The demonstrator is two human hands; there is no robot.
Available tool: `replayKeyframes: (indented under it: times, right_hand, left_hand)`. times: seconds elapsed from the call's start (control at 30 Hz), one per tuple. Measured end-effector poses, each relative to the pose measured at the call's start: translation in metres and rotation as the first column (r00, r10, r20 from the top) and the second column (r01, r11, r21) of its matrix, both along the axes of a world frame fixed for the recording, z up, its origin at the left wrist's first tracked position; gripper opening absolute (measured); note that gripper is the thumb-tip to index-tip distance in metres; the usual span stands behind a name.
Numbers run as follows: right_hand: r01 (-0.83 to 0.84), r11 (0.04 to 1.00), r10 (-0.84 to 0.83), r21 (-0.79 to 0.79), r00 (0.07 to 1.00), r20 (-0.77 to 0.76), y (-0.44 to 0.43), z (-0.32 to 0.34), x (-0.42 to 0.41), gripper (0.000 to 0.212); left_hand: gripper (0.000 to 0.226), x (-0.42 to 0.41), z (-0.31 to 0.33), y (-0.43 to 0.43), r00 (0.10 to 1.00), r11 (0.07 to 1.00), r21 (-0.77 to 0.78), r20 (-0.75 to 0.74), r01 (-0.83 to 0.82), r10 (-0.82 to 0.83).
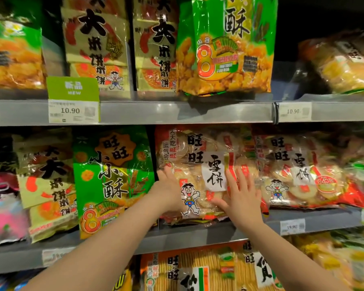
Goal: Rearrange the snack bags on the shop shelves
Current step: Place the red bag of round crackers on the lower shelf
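A clear and red rice cracker bag point(200, 148) with a cartoon boy stands on the middle shelf point(198, 236). My left hand point(169, 186) is at the bag's left edge, its fingers curled onto it beside the dark gap. My right hand point(241, 193) lies flat on the bag's front right part, fingers spread. A second bag of the same kind point(303, 171) leans just to the right. A green bag point(114, 177) stands to the left, touching my left forearm.
Left of the green bag stands a gold bag point(48, 185), and a pink pack point(2, 198) is at the far left. The upper shelf point(177, 112) carries gold bags point(95, 45) and a green bag point(229, 45) that overhangs its edge. Yellow cracker bags point(198, 271) fill the shelf below.
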State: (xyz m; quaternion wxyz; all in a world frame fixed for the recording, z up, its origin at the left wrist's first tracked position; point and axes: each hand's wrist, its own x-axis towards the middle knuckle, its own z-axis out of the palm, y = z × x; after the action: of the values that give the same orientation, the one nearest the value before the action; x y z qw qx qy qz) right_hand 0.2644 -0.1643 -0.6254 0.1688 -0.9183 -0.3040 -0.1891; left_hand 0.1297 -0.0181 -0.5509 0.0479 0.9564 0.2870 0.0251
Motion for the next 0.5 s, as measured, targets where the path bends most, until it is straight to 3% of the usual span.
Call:
replayKeyframes:
  times: [0.1,0.2,0.33,0.5]
  right_hand:
    - [-0.036,0.996,0.036,0.082,0.999,-0.003,-0.004,-0.005,0.004,0.104]
    - [-0.068,0.987,0.069,0.145,0.998,-0.001,-0.010,-0.008,0.007,0.098]
    - [-0.091,0.983,0.090,0.156,0.996,0.010,-0.013,-0.010,0.005,0.097]
    - [-0.054,0.997,0.054,0.055,0.999,0.003,-0.001,-0.014,0.004,0.101]
  left_hand:
    - [0.116,-0.004,0.000,-0.004,0.999,0.999,-0.032,0.047,-0.007,0.008]
    - [0.119,-0.008,-0.016,0.000,0.986,0.995,0.090,0.161,-0.047,0.032]
    - [0.117,0.001,-0.034,0.002,0.993,0.944,0.308,0.053,-0.114,0.103]
    - [0.080,0.017,-0.043,0.004,0.972,0.870,0.437,0.149,-0.228,0.179]
